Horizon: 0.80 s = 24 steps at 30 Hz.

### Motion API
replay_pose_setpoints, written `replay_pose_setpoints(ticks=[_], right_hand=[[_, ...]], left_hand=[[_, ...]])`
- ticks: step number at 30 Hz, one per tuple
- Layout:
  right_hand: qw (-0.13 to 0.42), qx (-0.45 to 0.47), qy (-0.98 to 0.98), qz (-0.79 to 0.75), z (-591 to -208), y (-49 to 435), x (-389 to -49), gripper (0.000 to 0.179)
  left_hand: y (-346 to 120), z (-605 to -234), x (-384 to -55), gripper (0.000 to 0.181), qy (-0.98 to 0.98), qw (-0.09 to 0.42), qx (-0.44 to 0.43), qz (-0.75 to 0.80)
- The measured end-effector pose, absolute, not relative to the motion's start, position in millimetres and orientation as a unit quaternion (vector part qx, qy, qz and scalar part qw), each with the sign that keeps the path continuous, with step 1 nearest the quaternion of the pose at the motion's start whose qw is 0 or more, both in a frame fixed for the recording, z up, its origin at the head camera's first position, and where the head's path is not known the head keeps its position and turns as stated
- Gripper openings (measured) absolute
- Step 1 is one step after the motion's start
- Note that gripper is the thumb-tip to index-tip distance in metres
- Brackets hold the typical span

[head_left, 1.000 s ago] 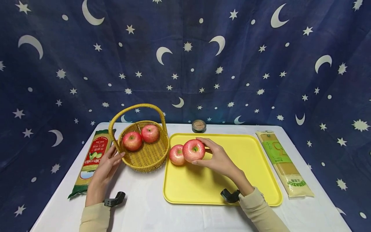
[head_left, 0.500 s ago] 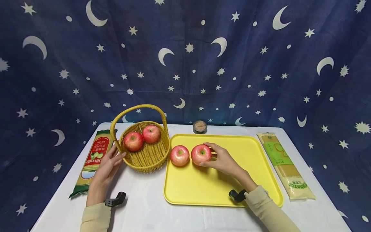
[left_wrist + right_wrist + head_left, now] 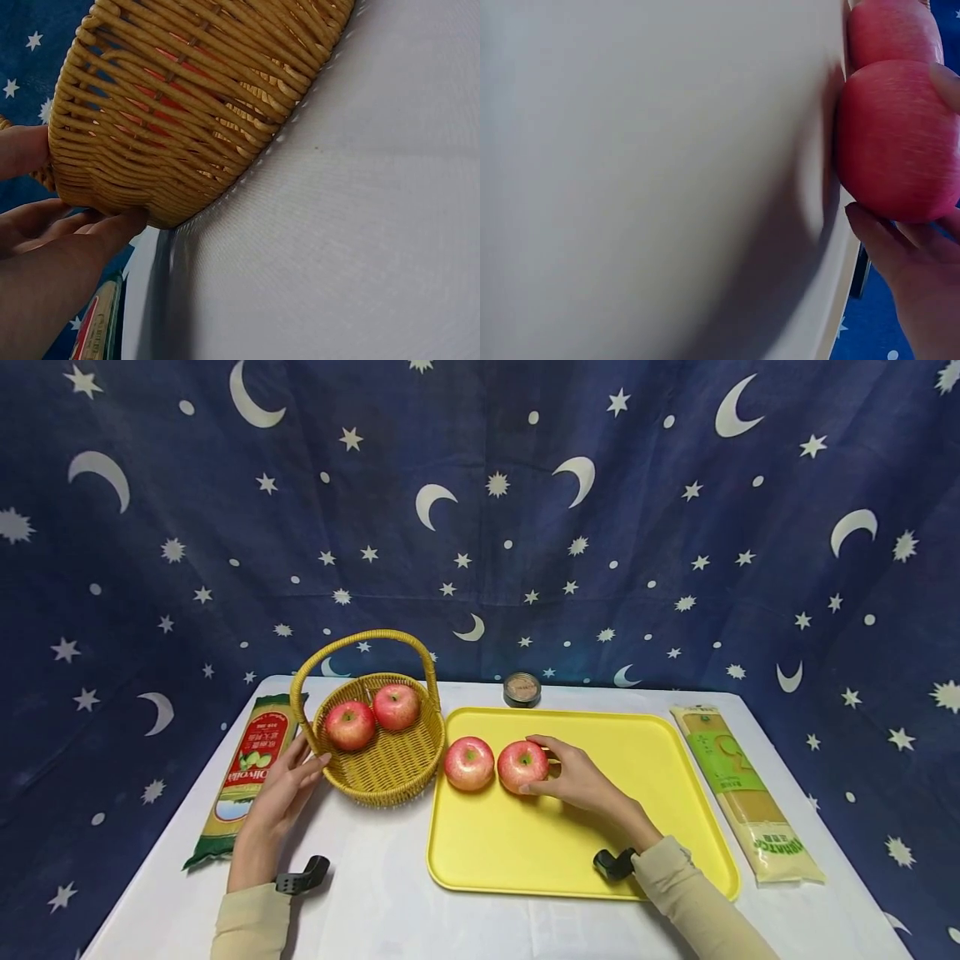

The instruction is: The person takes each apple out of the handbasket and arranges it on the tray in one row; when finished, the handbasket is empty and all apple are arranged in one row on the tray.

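Note:
My right hand point(image 3: 581, 781) holds a red apple point(image 3: 521, 767) between thumb and fingers, low on the yellow tray point(image 3: 585, 852). Just left of it on the tray sits a second apple point(image 3: 468, 763). In the right wrist view the gripped apple point(image 3: 900, 142) is right at the tray surface, with the other apple point(image 3: 895, 31) behind it. My left hand point(image 3: 277, 802) grips the side of a wicker basket point(image 3: 390, 768). Its thumb is at the rim and its fingers lie against the woven outer wall point(image 3: 172, 112). Two apples point(image 3: 350, 725) rest inside the basket, under its tall arched handle.
A red-and-green pasta packet point(image 3: 251, 768) lies left of the basket, partly behind my left hand. Another pasta packet point(image 3: 742, 789) lies right of the tray. A small round lidded jar point(image 3: 522, 690) stands behind the tray, before the starry curtain point(image 3: 480, 568).
My right hand has moved the apple right and down onto the tray, from in front of the other apple to beside it. The left hand stays at the basket.

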State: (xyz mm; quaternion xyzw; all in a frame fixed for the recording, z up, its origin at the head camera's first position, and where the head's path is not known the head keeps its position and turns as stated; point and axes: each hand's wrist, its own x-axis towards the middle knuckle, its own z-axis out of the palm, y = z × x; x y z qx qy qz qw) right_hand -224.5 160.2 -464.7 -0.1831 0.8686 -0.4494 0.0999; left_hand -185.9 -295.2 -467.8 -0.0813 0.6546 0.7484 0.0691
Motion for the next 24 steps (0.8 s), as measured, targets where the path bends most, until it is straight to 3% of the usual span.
replay_pose_setpoints(ticks=[12, 24], right_hand=[[0.094, -0.199, 0.883, -0.415, -462, 161, -224, 0.088], [0.005, -0.245, 0.877, -0.413, -432, 144, -228, 0.051]], left_hand=[[-294, -468, -187, 0.085, 0.662, 0.07, -0.079, 0.742], [-294, -467, -186, 0.085, 0.664, 0.071, -0.08, 0.74]])
